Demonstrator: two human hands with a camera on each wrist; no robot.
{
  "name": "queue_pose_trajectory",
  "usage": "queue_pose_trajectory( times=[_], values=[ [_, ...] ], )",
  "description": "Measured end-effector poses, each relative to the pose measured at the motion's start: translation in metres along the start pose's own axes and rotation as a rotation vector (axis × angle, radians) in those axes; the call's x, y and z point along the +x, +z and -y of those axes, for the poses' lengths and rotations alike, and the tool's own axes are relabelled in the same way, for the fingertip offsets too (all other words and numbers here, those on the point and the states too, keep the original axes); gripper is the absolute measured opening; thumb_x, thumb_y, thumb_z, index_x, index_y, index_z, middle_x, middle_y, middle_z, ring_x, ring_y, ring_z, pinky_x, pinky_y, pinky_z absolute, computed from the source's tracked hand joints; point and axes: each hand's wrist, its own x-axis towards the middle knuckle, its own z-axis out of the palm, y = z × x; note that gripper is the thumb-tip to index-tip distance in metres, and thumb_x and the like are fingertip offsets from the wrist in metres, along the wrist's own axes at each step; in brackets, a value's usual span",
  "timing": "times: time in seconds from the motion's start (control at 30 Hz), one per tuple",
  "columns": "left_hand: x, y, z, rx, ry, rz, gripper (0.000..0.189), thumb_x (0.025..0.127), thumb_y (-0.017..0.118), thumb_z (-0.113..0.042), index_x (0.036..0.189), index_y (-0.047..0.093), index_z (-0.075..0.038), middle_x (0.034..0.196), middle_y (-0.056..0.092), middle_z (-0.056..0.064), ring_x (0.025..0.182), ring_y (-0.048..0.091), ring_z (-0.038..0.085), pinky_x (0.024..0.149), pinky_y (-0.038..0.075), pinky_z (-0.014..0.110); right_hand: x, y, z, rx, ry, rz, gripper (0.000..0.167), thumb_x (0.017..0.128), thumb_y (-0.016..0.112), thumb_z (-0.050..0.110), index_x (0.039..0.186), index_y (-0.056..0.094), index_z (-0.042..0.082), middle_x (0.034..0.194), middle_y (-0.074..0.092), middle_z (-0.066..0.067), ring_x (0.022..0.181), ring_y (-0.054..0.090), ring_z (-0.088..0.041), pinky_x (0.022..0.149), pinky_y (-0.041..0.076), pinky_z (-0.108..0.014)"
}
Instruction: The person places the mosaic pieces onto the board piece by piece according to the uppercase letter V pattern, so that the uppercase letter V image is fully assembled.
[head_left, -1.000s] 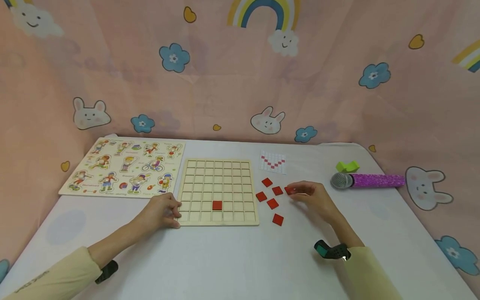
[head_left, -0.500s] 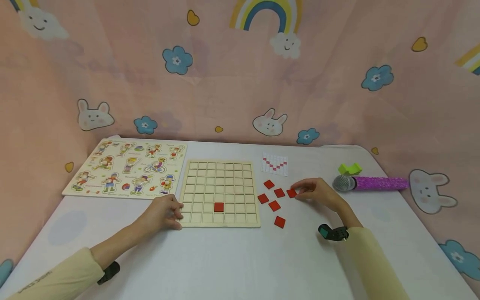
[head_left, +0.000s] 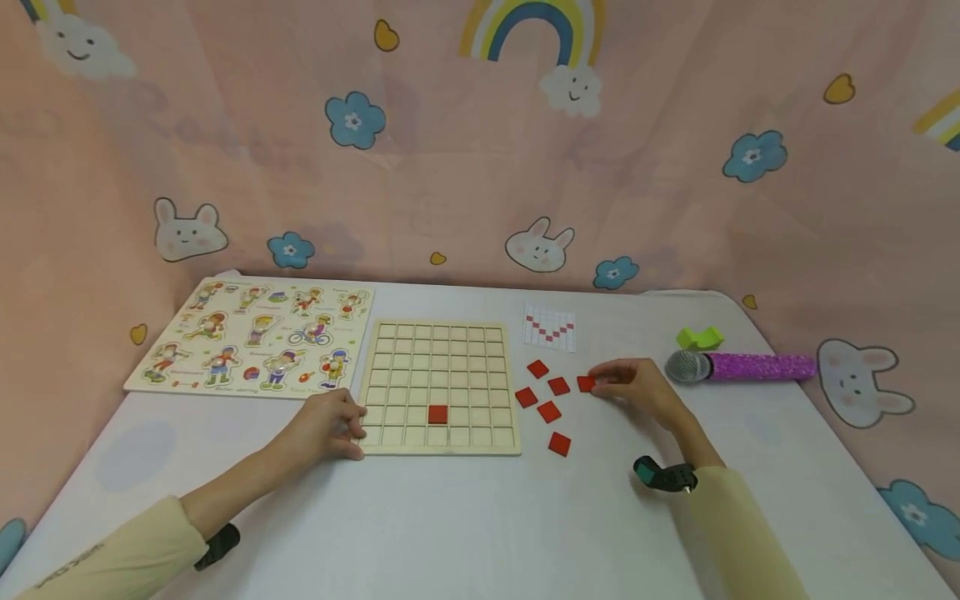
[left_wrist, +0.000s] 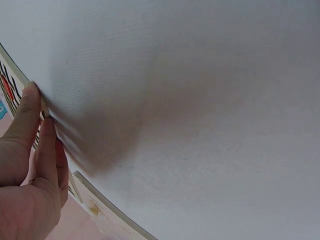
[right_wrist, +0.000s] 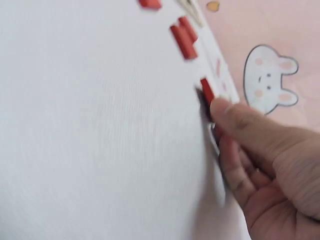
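Observation:
My left hand [head_left: 324, 427] holds the left edge of a wooden grid board [head_left: 441, 450] near its front corner. In the left wrist view, the thumb and fingers [left_wrist: 47, 150] pinch that edge. One red square tile [head_left: 438, 414] sits in a cell in the board's second row from the front. To the right of the board, my right hand [head_left: 636, 385] pinches another red tile [right_wrist: 207, 93] between thumb and fingers, close over the white table. Several loose red tiles [head_left: 549, 412] lie between the board and this hand.
Behind the loose tiles lies a small pattern card [head_left: 550, 327] with a red V of squares. A picture puzzle board [head_left: 247, 337] is at the left. At the right are a purple glittery microphone [head_left: 757, 367] and a green piece [head_left: 701, 338]. A pink printed cloth [head_left: 442, 167] hangs behind the table.
The red tile pinched by my right hand has shifted slightly right and turned, and more of it shows now. My left hand keeps its hold on the board. The head view has shifted slightly.

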Motion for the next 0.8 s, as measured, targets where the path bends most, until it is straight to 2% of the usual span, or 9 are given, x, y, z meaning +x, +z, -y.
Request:
queue_pose_trajectory(
  times=[0.13,0.23,0.47,0.8],
  values=[
    [0.000,0.000,-0.001,0.009,-0.004,0.003,0.025,0.060,0.088,-0.008,0.065,0.064,-0.012,0.087,0.061,0.001,0.098,0.063,0.032,0.070,0.043,0.027,-0.004,0.004,0.004,0.008,0.026,-0.060,0.038,0.086,0.072,0.014,0.120,0.064,-0.001,0.117,0.066,-0.017,0.110,0.060,-0.030,0.098,0.043,-0.041],
    [0.000,-0.001,-0.002,0.018,-0.001,0.005,0.025,0.059,0.088,-0.008,0.065,0.064,-0.012,0.087,0.061,0.001,0.098,0.063,0.032,0.072,0.043,0.029,-0.007,0.006,0.006,0.023,0.038,-0.093,0.038,0.086,0.072,0.014,0.120,0.064,-0.001,0.118,0.065,-0.017,0.113,0.058,-0.032,0.101,0.040,-0.045],
    [0.000,-0.002,-0.002,0.016,0.005,0.004,0.026,0.059,0.088,-0.008,0.065,0.063,-0.012,0.087,0.061,0.001,0.098,0.063,0.031,0.073,0.043,0.030,-0.011,0.012,0.011,0.079,0.083,-0.129,0.038,0.086,0.071,0.012,0.121,0.063,-0.001,0.120,0.064,-0.019,0.118,0.055,-0.034,0.102,0.038,-0.046],
    [-0.001,-0.001,-0.003,0.001,0.014,-0.004,0.026,0.059,0.088,-0.007,0.065,0.063,-0.011,0.086,0.061,0.002,0.098,0.063,0.032,0.072,0.043,0.029,-0.016,0.022,0.017,0.167,0.154,-0.134,0.040,0.087,0.072,0.015,0.122,0.062,-0.001,0.119,0.064,-0.018,0.120,0.053,-0.034,0.105,0.035,-0.047]
  ],
)
